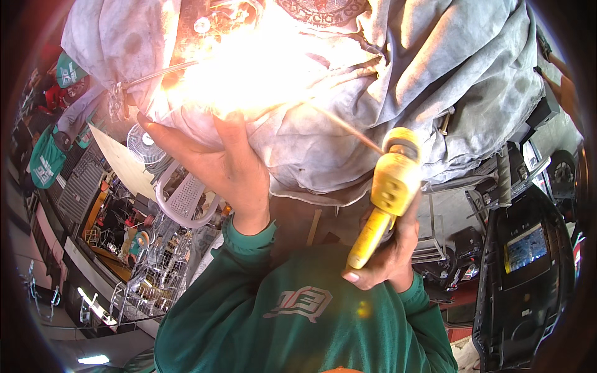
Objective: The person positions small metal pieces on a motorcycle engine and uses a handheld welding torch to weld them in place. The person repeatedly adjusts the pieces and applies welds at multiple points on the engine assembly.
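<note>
Tilted yellow electrode holder, in the right hand, coppery rod angled into glare

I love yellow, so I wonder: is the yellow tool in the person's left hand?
No, the yellow tool is held in the right hand.

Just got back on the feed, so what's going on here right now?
The person's right hand grips a yellow tool, and a thin rod runs from its head toward a blinding glare over the pale cloth. The left hand is against the cloth at the glare's lower edge. What lies at the rod's far end is washed out.
</note>
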`<state>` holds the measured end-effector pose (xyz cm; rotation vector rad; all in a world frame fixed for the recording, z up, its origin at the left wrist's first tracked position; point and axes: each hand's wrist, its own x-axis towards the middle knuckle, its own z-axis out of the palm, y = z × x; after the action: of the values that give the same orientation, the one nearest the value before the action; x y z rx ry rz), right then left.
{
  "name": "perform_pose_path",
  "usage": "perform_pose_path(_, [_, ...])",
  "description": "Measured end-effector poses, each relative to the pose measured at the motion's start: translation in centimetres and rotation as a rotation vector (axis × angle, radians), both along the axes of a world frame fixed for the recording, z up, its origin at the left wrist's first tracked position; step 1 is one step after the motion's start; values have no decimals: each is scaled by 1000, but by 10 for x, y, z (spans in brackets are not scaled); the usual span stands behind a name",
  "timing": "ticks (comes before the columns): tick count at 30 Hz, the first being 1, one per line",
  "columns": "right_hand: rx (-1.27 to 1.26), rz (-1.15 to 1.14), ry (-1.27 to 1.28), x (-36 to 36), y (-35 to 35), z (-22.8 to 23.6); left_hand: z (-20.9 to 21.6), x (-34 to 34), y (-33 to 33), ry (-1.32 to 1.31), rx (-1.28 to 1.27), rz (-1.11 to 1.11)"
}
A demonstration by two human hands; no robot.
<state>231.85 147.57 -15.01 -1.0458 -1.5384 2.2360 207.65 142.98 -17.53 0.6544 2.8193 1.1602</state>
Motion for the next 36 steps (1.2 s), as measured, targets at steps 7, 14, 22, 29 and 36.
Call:
perform_pose_path(7, [52,-1,-1,3,-9,-5,0,2,3,-29,50,-21])
perform_pose_path(14, [84,23,7,-3,-2,-2,-1,2,1,-16,12,-4])
perform_pose_path(22, [80,27,0,-5,0,-3,3,-1,-5,-14,-106,-20])
perform_pose_path(29, [68,36,16,-6,2,-4,2,2,2,-86,45,-26])
perform_pose_path(36, [-31,-92,57,-4,-8,-6,3,1,3,-24,-41,-22])
